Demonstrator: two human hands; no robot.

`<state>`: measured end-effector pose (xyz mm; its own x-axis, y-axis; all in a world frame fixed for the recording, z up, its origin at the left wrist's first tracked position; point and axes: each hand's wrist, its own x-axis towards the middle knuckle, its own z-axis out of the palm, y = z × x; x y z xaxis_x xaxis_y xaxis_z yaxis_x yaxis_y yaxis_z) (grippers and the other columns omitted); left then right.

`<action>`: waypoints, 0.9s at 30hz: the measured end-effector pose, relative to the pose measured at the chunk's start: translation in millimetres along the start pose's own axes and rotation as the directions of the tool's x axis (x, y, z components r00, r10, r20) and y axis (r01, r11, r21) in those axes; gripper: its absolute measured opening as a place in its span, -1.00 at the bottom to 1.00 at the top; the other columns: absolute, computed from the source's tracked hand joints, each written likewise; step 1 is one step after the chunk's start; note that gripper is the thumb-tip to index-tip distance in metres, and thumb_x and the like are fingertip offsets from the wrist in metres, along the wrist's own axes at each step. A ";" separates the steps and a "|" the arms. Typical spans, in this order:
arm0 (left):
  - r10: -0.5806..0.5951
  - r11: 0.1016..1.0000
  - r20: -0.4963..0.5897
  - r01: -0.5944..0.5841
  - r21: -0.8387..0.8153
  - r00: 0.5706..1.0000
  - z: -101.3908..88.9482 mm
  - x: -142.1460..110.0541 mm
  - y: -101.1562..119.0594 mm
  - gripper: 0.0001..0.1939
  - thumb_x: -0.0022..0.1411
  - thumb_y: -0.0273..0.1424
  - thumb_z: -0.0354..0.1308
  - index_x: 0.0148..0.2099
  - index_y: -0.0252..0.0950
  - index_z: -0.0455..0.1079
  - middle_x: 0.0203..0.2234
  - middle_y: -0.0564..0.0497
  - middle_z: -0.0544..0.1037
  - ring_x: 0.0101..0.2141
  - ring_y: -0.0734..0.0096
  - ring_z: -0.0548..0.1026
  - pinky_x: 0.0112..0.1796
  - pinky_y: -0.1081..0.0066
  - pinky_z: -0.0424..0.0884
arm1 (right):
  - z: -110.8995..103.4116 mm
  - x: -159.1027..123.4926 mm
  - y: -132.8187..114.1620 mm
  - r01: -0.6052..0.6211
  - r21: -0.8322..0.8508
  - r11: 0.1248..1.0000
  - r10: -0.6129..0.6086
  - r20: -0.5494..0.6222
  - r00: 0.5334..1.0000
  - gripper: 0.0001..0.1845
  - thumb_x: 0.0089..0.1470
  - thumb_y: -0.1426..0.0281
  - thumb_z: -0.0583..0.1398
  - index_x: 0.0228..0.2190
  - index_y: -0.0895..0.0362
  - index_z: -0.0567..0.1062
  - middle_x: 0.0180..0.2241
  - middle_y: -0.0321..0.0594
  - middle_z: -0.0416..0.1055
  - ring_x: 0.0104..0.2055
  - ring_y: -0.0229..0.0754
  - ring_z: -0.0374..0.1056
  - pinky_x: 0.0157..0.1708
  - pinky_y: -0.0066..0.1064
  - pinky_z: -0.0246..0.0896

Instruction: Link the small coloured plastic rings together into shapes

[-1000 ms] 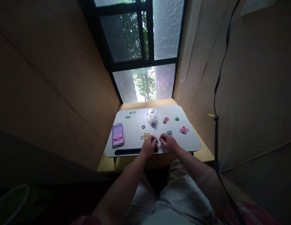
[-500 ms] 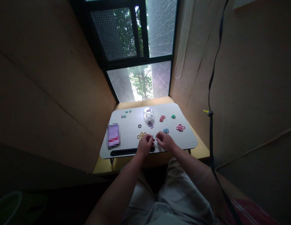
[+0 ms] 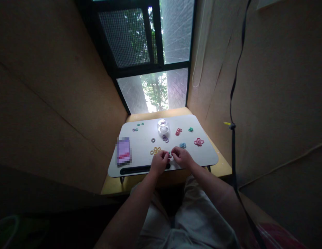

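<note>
My left hand [image 3: 161, 161] is closed in a pinch over the front of the white table [image 3: 140, 152]. A tiny green band [image 3: 169, 153], like a small hair tie, shows at its fingertips. Facing it, my right hand [image 3: 182, 157] is also pinched, its fingertips nearly against the left ones; what they grip is too small to make out. Yellow hair ties [image 3: 156, 150] lie just beyond my left hand. A pile of blue hair ties [image 3: 183, 145] sits behind my right hand. Purple hair ties [image 3: 165, 138] lie further back, near a clear round jar [image 3: 163, 128].
Red hair ties [image 3: 178, 131], green ones [image 3: 191, 129] and pink ones [image 3: 199, 141] lie in groups on the right. A few pairs [image 3: 135, 130] are at the back left. A blurred purple packet [image 3: 123, 151] and a black slot [image 3: 135, 169] are nearer. A dark strap [image 3: 232, 103] hangs right.
The view has shifted, so the table appears further left. My hands stay together at the front, and their fingertips have come closer around the tiny green band.
</note>
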<state>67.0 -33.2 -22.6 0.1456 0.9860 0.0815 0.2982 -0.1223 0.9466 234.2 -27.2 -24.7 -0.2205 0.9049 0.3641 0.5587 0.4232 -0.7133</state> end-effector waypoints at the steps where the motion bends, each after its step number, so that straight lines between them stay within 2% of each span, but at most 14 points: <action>1: 0.006 1.000 -0.003 -0.006 0.004 1.000 0.0 -0.3 0.3 -0.74 0.20 -0.19 0.08 -0.30 -0.30 0.40 -0.49 0.01 0.55 -0.51 0.41 0.53 -0.49 0.48 0.39 | -0.1 -0.1 -0.2 0.002 0.000 1.000 -0.002 -0.003 1.000 -0.93 0.06 0.43 0.13 -0.42 0.11 0.42 -0.52 -0.33 0.39 -0.49 -0.29 0.27 -0.43 -0.48 0.11; 10: 0.018 1.000 -0.024 -0.018 0.006 1.000 0.4 -1.5 -1.5 -0.75 0.21 -0.20 0.08 -0.30 -0.29 0.39 -0.55 0.05 0.50 -0.52 0.40 0.52 -0.51 0.48 0.36 | 0.5 -1.3 -2.5 0.014 -0.006 1.000 -0.014 0.003 1.000 -0.92 0.03 0.43 0.16 -0.48 0.12 0.44 -0.56 -0.34 0.38 -0.53 -0.31 0.24 -0.49 -0.51 0.07; 21: 0.078 0.990 -0.033 -0.074 0.118 0.996 -0.9 -4.1 0.7 -0.80 0.21 -0.27 0.06 -0.32 -0.28 0.41 -0.53 0.06 0.52 -0.50 0.44 0.50 -0.43 0.46 0.34 | -0.4 -3.4 -5.0 0.038 -0.038 0.999 -0.038 0.007 0.999 -0.93 0.00 0.42 0.18 -0.49 0.12 0.46 -0.57 -0.34 0.38 -0.53 -0.32 0.25 -0.49 -0.51 0.07; 27: 0.102 0.972 -0.046 -0.090 0.217 0.994 -2.1 -2.9 0.1 -0.80 0.17 -0.28 0.08 -0.42 -0.28 0.37 -0.59 0.07 0.49 -0.52 0.45 0.45 -0.44 0.46 0.28 | 1.8 -4.1 -4.1 0.036 -0.067 0.997 -0.038 -0.031 0.999 -0.94 -0.01 0.47 0.18 -0.47 0.12 0.47 -0.53 -0.32 0.41 -0.50 -0.30 0.26 -0.47 -0.50 0.09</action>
<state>64.7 -35.9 -22.1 0.1319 0.9725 0.1919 0.4818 -0.2321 0.8450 231.4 -32.6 -24.4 -0.2169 0.8861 0.4096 0.6030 0.4516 -0.6577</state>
